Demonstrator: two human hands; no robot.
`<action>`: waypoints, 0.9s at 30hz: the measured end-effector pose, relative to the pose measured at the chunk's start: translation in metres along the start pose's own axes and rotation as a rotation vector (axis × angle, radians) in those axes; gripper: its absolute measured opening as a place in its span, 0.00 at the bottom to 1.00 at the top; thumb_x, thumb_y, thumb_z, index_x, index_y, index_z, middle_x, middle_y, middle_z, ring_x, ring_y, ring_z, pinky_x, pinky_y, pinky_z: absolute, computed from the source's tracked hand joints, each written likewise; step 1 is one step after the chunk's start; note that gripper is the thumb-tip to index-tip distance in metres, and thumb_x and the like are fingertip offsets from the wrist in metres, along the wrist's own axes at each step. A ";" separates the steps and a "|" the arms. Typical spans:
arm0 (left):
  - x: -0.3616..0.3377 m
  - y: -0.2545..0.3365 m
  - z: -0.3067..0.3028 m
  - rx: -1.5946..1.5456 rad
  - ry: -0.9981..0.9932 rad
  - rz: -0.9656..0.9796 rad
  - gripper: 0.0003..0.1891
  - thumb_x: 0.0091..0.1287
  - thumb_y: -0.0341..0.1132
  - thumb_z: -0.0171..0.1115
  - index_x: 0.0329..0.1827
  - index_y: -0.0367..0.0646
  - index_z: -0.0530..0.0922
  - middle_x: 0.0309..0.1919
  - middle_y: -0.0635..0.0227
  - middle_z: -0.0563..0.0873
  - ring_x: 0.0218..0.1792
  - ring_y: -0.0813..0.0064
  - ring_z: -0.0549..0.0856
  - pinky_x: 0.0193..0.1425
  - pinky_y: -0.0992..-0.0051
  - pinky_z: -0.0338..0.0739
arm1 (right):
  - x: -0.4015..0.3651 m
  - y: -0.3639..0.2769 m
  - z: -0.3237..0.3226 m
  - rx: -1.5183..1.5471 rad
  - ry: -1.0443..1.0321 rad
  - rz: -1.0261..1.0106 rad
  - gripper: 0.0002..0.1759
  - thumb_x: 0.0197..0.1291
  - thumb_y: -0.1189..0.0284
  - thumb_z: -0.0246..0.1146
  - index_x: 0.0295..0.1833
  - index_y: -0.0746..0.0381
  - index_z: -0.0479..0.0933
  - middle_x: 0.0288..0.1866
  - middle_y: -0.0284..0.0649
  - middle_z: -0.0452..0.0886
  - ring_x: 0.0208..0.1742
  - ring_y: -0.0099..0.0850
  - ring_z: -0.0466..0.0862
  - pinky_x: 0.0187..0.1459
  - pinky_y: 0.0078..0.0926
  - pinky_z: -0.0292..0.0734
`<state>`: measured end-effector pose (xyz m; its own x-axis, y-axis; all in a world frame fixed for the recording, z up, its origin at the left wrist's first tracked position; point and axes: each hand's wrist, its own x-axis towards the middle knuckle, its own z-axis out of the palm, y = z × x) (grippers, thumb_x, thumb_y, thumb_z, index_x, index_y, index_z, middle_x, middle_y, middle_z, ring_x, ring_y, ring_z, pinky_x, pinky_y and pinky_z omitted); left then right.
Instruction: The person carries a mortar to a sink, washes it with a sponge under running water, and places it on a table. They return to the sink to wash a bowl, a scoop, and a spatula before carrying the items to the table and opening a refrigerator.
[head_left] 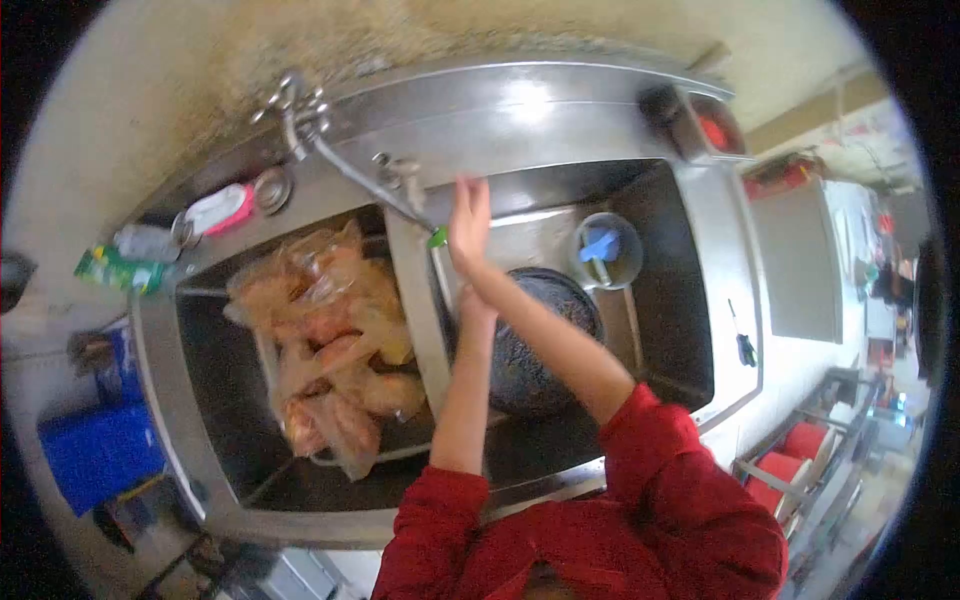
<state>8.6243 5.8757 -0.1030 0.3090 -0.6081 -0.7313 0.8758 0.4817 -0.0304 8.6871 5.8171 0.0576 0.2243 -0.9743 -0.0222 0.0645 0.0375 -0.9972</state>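
My right hand [468, 228] reaches over the divider side of the right sink basin, its fingers stretched out and blurred at the tips. My left hand [474, 301] meets it at the right wrist. Most of the left hand is hidden behind the right, so its fingers do not show. Just left of the hands is the green tip of the faucet spout [437, 237]. Below my forearms sits a dark, round, crusted pan [535, 350] in the right basin. Beside it stands a clear round container [622, 262] with a blue item inside.
Plastic bags of what looks like raw meat [340, 350] fill the left basin. The faucet [292, 115] rises at the back. A pink-and-white packet [218, 210] and a green packet [118, 270] lie on the left ledge. A metal box [706, 128] stands back right.
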 end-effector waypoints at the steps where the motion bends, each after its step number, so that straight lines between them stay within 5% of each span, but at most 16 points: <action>1: 0.021 0.004 -0.019 -0.134 -0.193 -0.054 0.21 0.62 0.38 0.41 0.58 0.42 0.63 0.55 0.63 0.70 0.54 0.66 0.69 0.60 0.65 0.62 | 0.001 0.072 -0.019 0.007 0.126 0.239 0.22 0.61 0.61 0.47 0.52 0.68 0.66 0.47 0.49 0.72 0.50 0.38 0.72 0.48 0.34 0.68; 2: 0.044 0.008 -0.040 -0.260 -0.388 -0.136 0.19 0.61 0.36 0.43 0.56 0.46 0.67 0.52 0.63 0.72 0.52 0.68 0.71 0.59 0.65 0.63 | -0.009 0.071 -0.038 0.065 0.122 0.679 0.22 0.59 0.60 0.48 0.50 0.68 0.66 0.42 0.50 0.72 0.43 0.38 0.75 0.38 0.36 0.72; 3: 0.065 0.012 -0.059 -0.357 -0.568 -0.233 0.18 0.60 0.34 0.44 0.54 0.49 0.70 0.50 0.63 0.75 0.50 0.71 0.73 0.59 0.66 0.64 | -0.015 0.100 -0.046 0.193 0.115 0.841 0.21 0.59 0.61 0.49 0.48 0.68 0.67 0.40 0.49 0.72 0.39 0.37 0.75 0.34 0.36 0.72; 6: 0.070 0.033 -0.053 -0.244 -0.728 -0.255 0.17 0.60 0.33 0.44 0.53 0.48 0.71 0.47 0.64 0.76 0.46 0.73 0.74 0.54 0.68 0.67 | -0.021 0.224 -0.027 0.654 0.128 0.759 0.16 0.57 0.65 0.51 0.42 0.68 0.68 0.32 0.45 0.71 0.28 0.35 0.75 0.22 0.34 0.71; 11: 0.071 0.049 -0.038 -0.017 -1.007 -0.265 0.16 0.60 0.32 0.44 0.50 0.46 0.74 0.41 0.67 0.79 0.37 0.77 0.77 0.43 0.73 0.74 | -0.001 0.146 -0.062 0.267 -0.086 0.947 0.10 0.55 0.68 0.55 0.32 0.65 0.74 0.22 0.40 0.72 0.22 0.34 0.74 0.18 0.32 0.70; 12: 0.064 0.051 -0.027 -0.118 -0.867 -0.440 0.08 0.62 0.32 0.43 0.38 0.43 0.71 0.35 0.65 0.78 0.35 0.75 0.77 0.40 0.72 0.75 | 0.005 0.156 -0.068 0.140 -0.242 0.842 0.09 0.53 0.69 0.56 0.32 0.64 0.76 0.22 0.41 0.75 0.23 0.35 0.76 0.21 0.33 0.72; 14: 0.053 0.043 -0.013 0.020 -0.304 -0.196 0.10 0.64 0.31 0.42 0.31 0.37 0.72 0.32 0.63 0.79 0.35 0.74 0.78 0.34 0.77 0.75 | 0.024 0.133 -0.092 -0.239 -0.547 0.458 0.10 0.49 0.70 0.58 0.36 0.63 0.78 0.27 0.45 0.79 0.28 0.36 0.80 0.30 0.34 0.75; 15: 0.044 0.037 -0.002 0.023 -0.304 -0.194 0.10 0.64 0.31 0.42 0.31 0.37 0.72 0.32 0.63 0.79 0.35 0.74 0.78 0.34 0.77 0.75 | 0.042 0.087 -0.121 -0.482 -0.684 0.173 0.12 0.47 0.72 0.58 0.40 0.62 0.79 0.32 0.47 0.81 0.32 0.36 0.81 0.35 0.34 0.76; 17: 0.017 0.020 0.026 -0.032 0.051 0.064 0.15 0.60 0.24 0.52 0.51 0.36 0.71 0.41 0.66 0.79 0.35 0.78 0.78 0.29 0.82 0.77 | 0.090 0.033 -0.180 -0.609 -0.548 -0.137 0.16 0.42 0.78 0.59 0.42 0.63 0.77 0.36 0.43 0.81 0.34 0.30 0.80 0.40 0.28 0.75; 19: 0.008 0.010 0.001 0.188 0.090 0.279 0.20 0.52 0.20 0.60 0.50 0.33 0.69 0.40 0.64 0.79 0.39 0.75 0.78 0.32 0.84 0.75 | 0.130 -0.078 -0.247 -0.896 -0.246 -0.364 0.14 0.44 0.75 0.57 0.40 0.61 0.78 0.34 0.47 0.80 0.36 0.39 0.80 0.42 0.34 0.74; 20: 0.009 0.009 -0.021 0.472 0.142 0.361 0.21 0.49 0.21 0.62 0.49 0.33 0.69 0.39 0.63 0.79 0.39 0.74 0.78 0.34 0.82 0.74 | 0.179 -0.078 -0.285 -0.953 -0.042 -0.758 0.12 0.43 0.76 0.56 0.37 0.61 0.78 0.33 0.47 0.80 0.34 0.39 0.80 0.40 0.37 0.72; 21: 0.012 0.008 -0.046 0.752 0.214 0.436 0.22 0.47 0.22 0.63 0.47 0.33 0.69 0.39 0.61 0.79 0.40 0.74 0.78 0.36 0.80 0.74 | 0.243 -0.078 -0.327 -1.144 0.064 -0.871 0.10 0.42 0.74 0.58 0.34 0.62 0.77 0.34 0.47 0.79 0.34 0.40 0.79 0.39 0.39 0.70; 23: 0.011 0.000 -0.104 1.342 0.208 0.628 0.25 0.42 0.25 0.66 0.44 0.35 0.67 0.33 0.61 0.75 0.35 0.69 0.76 0.39 0.70 0.71 | 0.313 -0.112 -0.372 -1.416 -0.041 -0.680 0.18 0.48 0.60 0.60 0.40 0.63 0.75 0.38 0.50 0.79 0.36 0.45 0.79 0.43 0.40 0.71; 24: -0.001 -0.022 -0.117 1.418 0.457 0.798 0.26 0.42 0.29 0.69 0.44 0.34 0.66 0.38 0.59 0.71 0.40 0.65 0.73 0.45 0.67 0.68 | 0.347 -0.108 -0.383 -1.588 -0.094 -0.508 0.26 0.49 0.55 0.59 0.48 0.65 0.71 0.40 0.52 0.78 0.40 0.44 0.79 0.46 0.40 0.71; 25: -0.013 -0.033 -0.124 1.707 0.564 0.796 0.30 0.42 0.33 0.71 0.46 0.35 0.64 0.44 0.57 0.67 0.47 0.61 0.69 0.50 0.62 0.64 | 0.393 -0.080 -0.402 -1.627 -0.132 -0.474 0.34 0.47 0.53 0.61 0.53 0.66 0.65 0.44 0.55 0.76 0.46 0.45 0.77 0.47 0.40 0.70; 27: -0.031 -0.052 -0.117 1.733 0.659 0.653 0.35 0.42 0.38 0.72 0.51 0.36 0.62 0.47 0.55 0.66 0.50 0.58 0.67 0.53 0.59 0.62 | 0.454 -0.024 -0.425 -1.367 -0.527 -0.244 0.37 0.46 0.52 0.61 0.54 0.67 0.63 0.47 0.54 0.75 0.50 0.46 0.75 0.47 0.37 0.70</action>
<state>8.5255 5.9429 -0.1585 0.8766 -0.1362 -0.4616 0.1898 -0.7837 0.5915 8.3739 5.2789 0.0413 0.6801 -0.7235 -0.1186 -0.7230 -0.6350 -0.2721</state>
